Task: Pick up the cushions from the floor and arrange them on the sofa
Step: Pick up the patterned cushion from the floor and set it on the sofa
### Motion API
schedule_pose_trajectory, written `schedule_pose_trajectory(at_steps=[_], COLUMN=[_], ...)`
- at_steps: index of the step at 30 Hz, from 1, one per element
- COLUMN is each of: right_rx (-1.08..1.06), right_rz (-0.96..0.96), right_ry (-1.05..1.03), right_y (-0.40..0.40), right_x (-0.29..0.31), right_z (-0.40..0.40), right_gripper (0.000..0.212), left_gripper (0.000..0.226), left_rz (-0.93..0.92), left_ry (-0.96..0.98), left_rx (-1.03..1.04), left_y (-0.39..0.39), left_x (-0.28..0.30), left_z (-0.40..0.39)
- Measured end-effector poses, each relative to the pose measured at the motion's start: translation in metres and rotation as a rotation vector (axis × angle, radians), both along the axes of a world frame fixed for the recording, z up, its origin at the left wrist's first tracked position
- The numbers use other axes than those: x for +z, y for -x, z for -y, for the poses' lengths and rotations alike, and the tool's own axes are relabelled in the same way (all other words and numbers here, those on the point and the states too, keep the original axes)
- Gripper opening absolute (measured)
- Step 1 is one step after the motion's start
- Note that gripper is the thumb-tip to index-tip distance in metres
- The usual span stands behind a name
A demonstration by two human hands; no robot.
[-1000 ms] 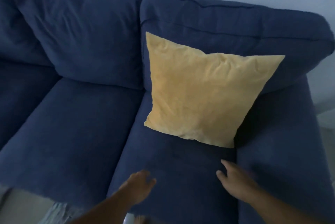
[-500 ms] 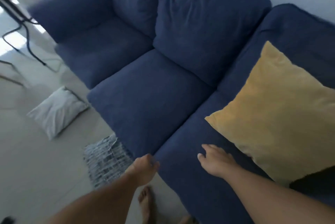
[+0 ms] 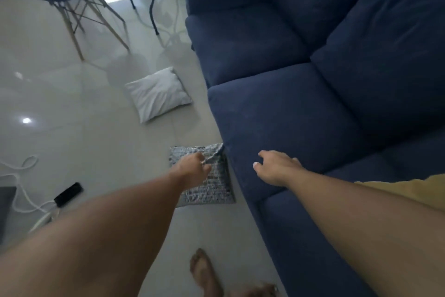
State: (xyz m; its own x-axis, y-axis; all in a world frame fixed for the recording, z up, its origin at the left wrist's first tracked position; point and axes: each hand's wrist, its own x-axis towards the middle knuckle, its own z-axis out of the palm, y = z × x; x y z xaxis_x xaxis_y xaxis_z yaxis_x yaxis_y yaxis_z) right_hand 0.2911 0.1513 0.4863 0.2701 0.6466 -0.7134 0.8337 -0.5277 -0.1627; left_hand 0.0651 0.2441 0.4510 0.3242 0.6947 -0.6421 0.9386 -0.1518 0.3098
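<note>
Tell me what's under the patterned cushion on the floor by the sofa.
The patterned cushion lies on the pale tiled floor, against the sofa front. The left hand covers its near corner, so anything beneath the cushion is hidden.

Two bare forearms reach in from the bottom corners, with no sleeve, watch, band or ring showing on either. The left hand (image 3: 192, 169) and the right hand (image 3: 274, 168) are ungloved; the nails that show on the right hand's fingers (image 3: 257, 165) look short and unpainted. Two bare feet (image 3: 206, 272) appear at the lower edge (no socks or shoes), the nearer one partly cut off by the frame, toes blurred
</note>
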Motion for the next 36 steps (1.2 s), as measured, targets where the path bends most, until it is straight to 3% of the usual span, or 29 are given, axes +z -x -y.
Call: schedule_pose_trajectory(at_steps=[8, 19, 36], right_rx=[0.141, 0.236, 0.208], right_rz=[-0.029, -0.035, -0.159], right_ry=[0.018, 0.096, 0.328], right_y=[0.102, 0.14, 0.115], right_x=[-0.002, -0.037, -0.276], right_z=[-0.054, -0.104, -0.169], right_gripper=[0.057, 0.059, 0.066], left_gripper=[0.054, 0.053, 0.054], left_rz=[-0.024, -0.026, -0.044], left_ry=[0.09, 0.155, 0.313], left_rx=[0.102, 0.267, 0.39], left_y=[0.103, 0.163, 0.136], left_x=[-0.009, -0.043, -0.232], left_z=[-0.012, -0.028, -0.097])
